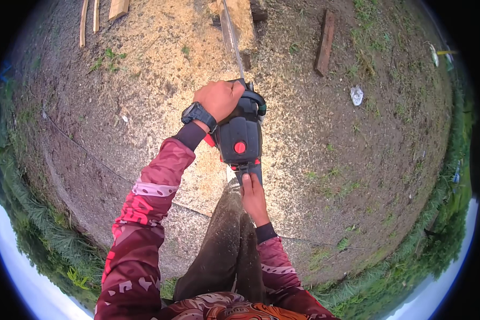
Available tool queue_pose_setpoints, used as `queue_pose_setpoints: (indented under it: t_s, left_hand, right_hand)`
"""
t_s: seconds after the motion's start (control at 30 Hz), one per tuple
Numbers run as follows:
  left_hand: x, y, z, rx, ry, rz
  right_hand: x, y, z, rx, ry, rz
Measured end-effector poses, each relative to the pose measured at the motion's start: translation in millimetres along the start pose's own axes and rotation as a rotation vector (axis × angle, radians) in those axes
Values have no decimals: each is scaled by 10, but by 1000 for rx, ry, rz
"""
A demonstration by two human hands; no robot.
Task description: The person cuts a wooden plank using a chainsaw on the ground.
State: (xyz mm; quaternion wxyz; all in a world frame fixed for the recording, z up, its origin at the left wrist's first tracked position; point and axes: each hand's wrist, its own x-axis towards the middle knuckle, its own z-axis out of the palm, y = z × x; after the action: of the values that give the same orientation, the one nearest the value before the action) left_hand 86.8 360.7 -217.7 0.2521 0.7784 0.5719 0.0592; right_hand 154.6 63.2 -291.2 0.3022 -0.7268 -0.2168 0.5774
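A black and red chainsaw (240,133) is held in front of me, its long bar (232,37) pointing away over a pale wooden beam (244,29) at the top of the view. My left hand (218,98), with a black watch at the wrist, is closed on the top front handle. My right hand (253,197) grips the rear handle at the bottom of the saw body, thumb along its top. Pale sawdust (181,64) covers the dirt around the beam and under the saw.
Several cut boards (118,8) lie at the upper left, a dark plank (324,42) at the upper right. A white crumpled scrap (356,96) lies to the right. A thin cord (101,162) crosses the ground behind my legs (213,250). Greenery rims the dirt ground.
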Motion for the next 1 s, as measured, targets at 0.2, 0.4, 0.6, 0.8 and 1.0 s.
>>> queue_pose_setpoints:
  t_s: [0.2, 0.4, 0.6, 0.8, 1.0]
  left_hand:
    - [156, -25, -96, -6, -1, 17]
    - [270, -79, -165, 3, 2, 38]
    - [357, -38, -139, -16, 27, 50]
    - [545, -51, -309, -28, 14, 28]
    - [622, -18, -359, 35, -87, -45]
  right_hand:
    - [68, -116, 33, 40, -3, -11]
    - [156, -253, 79, 60, -23, -6]
    - [253, -205, 66, 17, 12, -22]
    - [287, -622, 35, -59, 1, 26]
    - [365, -572, 65, -16, 25, 14]
